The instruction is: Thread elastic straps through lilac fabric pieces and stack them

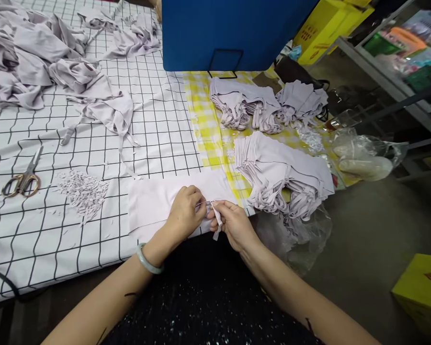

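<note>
**Lilac fabric strip pinched in both hands at the near table edge**

- Left hand (185,213) and right hand (233,223) meet at the near edge of the table (57,239), fingertips almost touching.
- Right-hand fingers (221,211) are closed in a tight pinch on a short fabric strip (218,226). Its free end hangs limp below the hand, just off the table edge.
- Left-hand fingers (198,203) are closed too, at the strip's top end. A thin line runs between the two hands, possibly a thread or a small tool; too fine to tell.
- Both hands rest over a flat fabric piece (151,199) spread on the grid cloth. The strip looks attached to its right end, but the join is hidden by the fingers.
- Handling, my read: thin stretch knit. Very light, soft, no stiffness, so it droops wherever it isn't supported. Not fragile, not slippery. Best hold is a fingertip pinch close to the strip's root, with the other hand pinning the flat piece so it doesn't drag.
- Nearby:
  - scissors (21,179) far left, untouched
  - a scatter of small clippings (82,191) between the scissors and the hands
  - folded stacks (273,172) to the right on the yellow check cloth (204,129)
  - a loose heap (28,57) at the far left
  - a blue box (230,33) at the back
  - a plastic bag (362,155) off the right edge
</note>
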Tool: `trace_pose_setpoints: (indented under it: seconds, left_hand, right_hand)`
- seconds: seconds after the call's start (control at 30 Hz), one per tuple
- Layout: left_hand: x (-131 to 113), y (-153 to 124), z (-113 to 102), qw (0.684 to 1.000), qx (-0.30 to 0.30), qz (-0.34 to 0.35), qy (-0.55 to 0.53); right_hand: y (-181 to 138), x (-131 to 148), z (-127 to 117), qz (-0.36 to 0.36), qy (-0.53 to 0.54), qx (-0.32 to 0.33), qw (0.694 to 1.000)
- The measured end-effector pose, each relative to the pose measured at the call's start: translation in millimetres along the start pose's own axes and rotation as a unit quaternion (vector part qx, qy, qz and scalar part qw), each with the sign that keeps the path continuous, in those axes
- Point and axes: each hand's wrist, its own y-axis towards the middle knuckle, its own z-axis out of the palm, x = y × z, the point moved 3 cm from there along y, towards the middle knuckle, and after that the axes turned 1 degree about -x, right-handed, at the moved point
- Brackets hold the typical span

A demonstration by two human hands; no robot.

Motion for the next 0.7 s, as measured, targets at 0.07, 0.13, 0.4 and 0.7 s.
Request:
trace_pose_setpoints:
  seconds: [0.07,0.13,0.4,0.7]
  left_hand:
    - [-0.6,0.8,0.1,1.000,-0.001,-0.013,-0.004]
    - [-1.2,1.1,-0.1,1.000,-0.003,-0.020,-0.007]
    - [-1.9,1.8,-2.0,0.999,-0.004,-0.026,-0.028]
    - [-1.9,1.1,-2.3,0.998,-0.008,-0.045,-0.051]
  right_hand:
    - [0.2,-0.9,0.4,-0.002,0.009,-0.009,1.000]
    - [0.2,-1.6,1.1,0.000,0.013,-0.013,1.000]
    - [1.2,1.4,5.2,0.001,0.014,-0.022,1.000]
    - [-0.7,2.0,7.3,0.006,0.004,-0.016,1.000]
